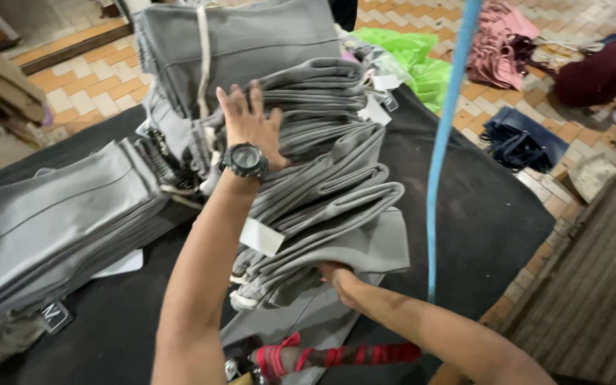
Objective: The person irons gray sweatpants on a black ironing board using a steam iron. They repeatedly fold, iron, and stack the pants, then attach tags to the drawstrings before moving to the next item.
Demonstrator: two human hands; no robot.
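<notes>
Stack of folded grey trousers (322,185) lies between spread left hand (251,125) above and right hand (338,278) gripping beneath.

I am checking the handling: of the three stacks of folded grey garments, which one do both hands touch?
The middle stack: the left hand presses its top, the right hand is under it. The tied stack behind and the long stack at left lie untouched.

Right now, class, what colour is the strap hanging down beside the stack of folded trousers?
Light blue strap, shown only in the head view.

Orange-tiled floor (101,71) surrounds a black-covered table (479,214).
</notes>
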